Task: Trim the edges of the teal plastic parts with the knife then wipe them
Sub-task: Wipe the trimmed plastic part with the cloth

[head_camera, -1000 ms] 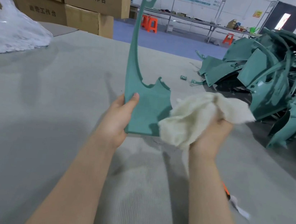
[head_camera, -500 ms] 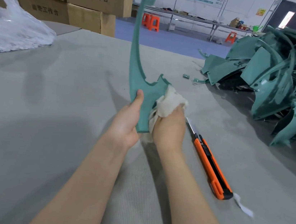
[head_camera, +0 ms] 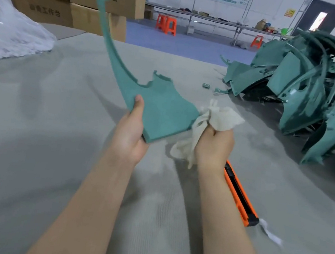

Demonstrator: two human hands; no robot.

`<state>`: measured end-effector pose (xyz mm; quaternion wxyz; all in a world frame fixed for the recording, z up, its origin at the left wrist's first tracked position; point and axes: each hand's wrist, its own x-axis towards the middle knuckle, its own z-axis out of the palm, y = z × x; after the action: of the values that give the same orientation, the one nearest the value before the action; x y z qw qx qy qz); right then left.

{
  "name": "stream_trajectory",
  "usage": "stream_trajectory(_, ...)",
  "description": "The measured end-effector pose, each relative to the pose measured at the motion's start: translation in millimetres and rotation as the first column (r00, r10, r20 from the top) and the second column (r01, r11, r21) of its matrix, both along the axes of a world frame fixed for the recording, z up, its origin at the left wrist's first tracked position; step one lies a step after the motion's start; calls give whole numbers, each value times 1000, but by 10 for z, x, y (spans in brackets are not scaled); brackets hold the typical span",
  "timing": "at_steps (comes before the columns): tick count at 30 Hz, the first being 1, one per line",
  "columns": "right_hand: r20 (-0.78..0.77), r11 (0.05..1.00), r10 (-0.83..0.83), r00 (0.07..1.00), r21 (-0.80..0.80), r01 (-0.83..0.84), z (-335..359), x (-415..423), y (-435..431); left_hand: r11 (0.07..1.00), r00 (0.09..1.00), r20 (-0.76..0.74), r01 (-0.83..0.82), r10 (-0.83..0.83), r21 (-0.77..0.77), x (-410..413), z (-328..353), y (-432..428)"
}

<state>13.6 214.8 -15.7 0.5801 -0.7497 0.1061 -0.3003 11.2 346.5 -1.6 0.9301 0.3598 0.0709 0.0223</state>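
The left hand [head_camera: 130,134] pinched the light part [head_camera: 164,109] by its broad base, its blurred thin arm probably whippy, while beside it the right hand [head_camera: 212,147] clutched a rag [head_camera: 219,116].

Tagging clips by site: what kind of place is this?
Probably a factory finishing or assembly floor. A heap of teal plastic parts lies on the padded worktable, cardboard boxes are stacked behind it, and long benches with orange stools stand across the room.

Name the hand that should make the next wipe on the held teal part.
Right. The right hand grips the cloth, bunched beside the part's lower edge; the left hand is busy holding the part up.
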Motion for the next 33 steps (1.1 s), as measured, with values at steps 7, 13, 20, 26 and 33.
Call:
stream_trajectory(7, 132, 464, 556, 821, 770, -438, 101, -192, 440, 997, 999, 10, -50, 50, 52, -43, -22, -113)
stream_trajectory(13, -87, 536, 450, 889, 822, -191, 43, -141, 430, 897, 987, 123, -149, 106, 417, -82, -105, -298)
stream_trajectory(20, -115, 755, 224, 968, 649, -97, 62, -24, 276, 954, 979, 178, 48, -104, 295, -110, -91, -363)
stream_trajectory(26, -153, 721, 72, 986, 691, 55, 39, 106, -38, 909, 979, 151, 65, -139, 411, -122, -114, -345)
stream_trajectory(33, -79, 607, 49, 996, 794, 34, 33, 135, -189, 944, 978, 78, 162, -191, 287, -89, -100, -214)
